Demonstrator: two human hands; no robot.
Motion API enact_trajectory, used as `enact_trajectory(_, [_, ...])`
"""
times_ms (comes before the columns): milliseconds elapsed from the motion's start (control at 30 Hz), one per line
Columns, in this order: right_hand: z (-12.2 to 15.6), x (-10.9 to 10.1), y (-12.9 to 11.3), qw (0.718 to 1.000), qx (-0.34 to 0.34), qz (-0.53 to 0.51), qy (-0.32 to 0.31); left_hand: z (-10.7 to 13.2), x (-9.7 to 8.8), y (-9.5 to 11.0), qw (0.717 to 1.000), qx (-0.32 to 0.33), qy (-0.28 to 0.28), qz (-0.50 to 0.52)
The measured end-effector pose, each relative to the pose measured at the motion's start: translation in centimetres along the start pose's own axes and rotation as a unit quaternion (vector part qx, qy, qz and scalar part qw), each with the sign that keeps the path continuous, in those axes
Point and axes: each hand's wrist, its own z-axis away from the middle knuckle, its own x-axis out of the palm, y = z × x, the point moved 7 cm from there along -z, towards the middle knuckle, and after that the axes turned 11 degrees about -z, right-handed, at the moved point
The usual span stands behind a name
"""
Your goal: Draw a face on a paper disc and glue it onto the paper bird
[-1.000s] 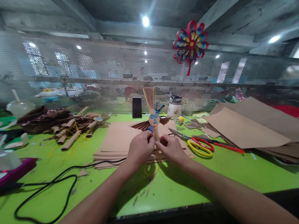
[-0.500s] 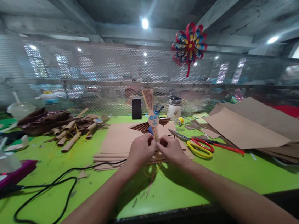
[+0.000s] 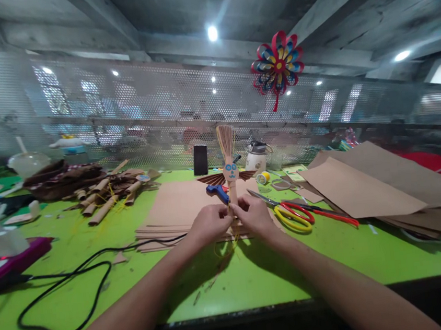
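A brown paper figure (image 3: 232, 184) stands upright between my hands. It has a round face drawn in blue, pleated wings and a fanned pleated top. My left hand (image 3: 211, 221) pinches the lower end of its rolled paper body from the left. From the other side my right hand (image 3: 254, 214) closes its fingers on the same tube. Yellow string (image 3: 234, 243) hangs below my fingertips. Behind my left hand lies a blue-handled tool (image 3: 218, 192), probably a glue gun, partly hidden. Under and behind the hands is a stack of brown paper sheets (image 3: 170, 209).
Yellow-handled scissors (image 3: 295, 220) and a red-handled tool (image 3: 336, 215) lie to the right, near large brown sheets (image 3: 368, 186). Rolled paper tubes (image 3: 103, 210) are heaped at left. A black cable (image 3: 96, 254) loops across the green table (image 3: 233, 289). A phone (image 3: 200, 160) stands behind.
The paper figure has shifted slightly up and to the right in my hands. More of the blue-handled tool now shows beside it. Both hands keep their grip low on the tube.
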Motion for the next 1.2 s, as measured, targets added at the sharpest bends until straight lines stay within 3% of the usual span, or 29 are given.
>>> enact_trajectory(167, [-0.4, -0.7, 0.4, 1.0, -0.002, 0.005, 0.021, 0.6, 1.0, 1.4, 0.992, 0.063, -0.097, 0.055])
enact_trajectory(367, [-0.8, -1.3, 0.7, 0.999, -0.002, 0.004, 0.039, 2.8, 1.0, 3.3, 0.964, 0.132, -0.206, 0.102])
enact_trajectory(600, [-1.3, -2.7, 0.4, 0.998, -0.006, 0.004, 0.067, 3.8, -1.7, 2.7, 0.952, 0.124, -0.253, 0.12])
enact_trajectory(733, [-1.4, -3.1, 0.0, 0.997, -0.013, 0.003, 0.074, 2.5, -3.7, 1.2, 0.965, 0.072, -0.196, 0.162])
enact_trajectory(833, [-1.2, -2.9, -0.3, 0.998, -0.016, -0.005, 0.068, 0.6, -4.8, -0.8, 0.975, 0.001, -0.052, 0.216])
enact_trajectory(900, [-1.0, -2.4, -0.6, 0.998, -0.019, -0.01, 0.056, -0.2, -5.3, -2.0, 0.964, -0.035, 0.047, 0.259])
enact_trajectory(967, [-0.6, -1.7, -0.9, 0.999, -0.025, -0.014, 0.039, -0.5, -5.3, -2.5, 0.947, -0.043, 0.096, 0.304])
enact_trajectory(1033, [-0.1, -1.0, -1.3, 0.999, -0.034, -0.02, 0.017, -0.4, -5.0, -2.2, 0.931, -0.035, 0.104, 0.347])
enact_trajectory(1200, [1.0, 0.2, -1.9, 0.998, -0.049, -0.031, -0.016, 0.0, -3.4, -1.0, 0.896, -0.02, 0.057, 0.44])
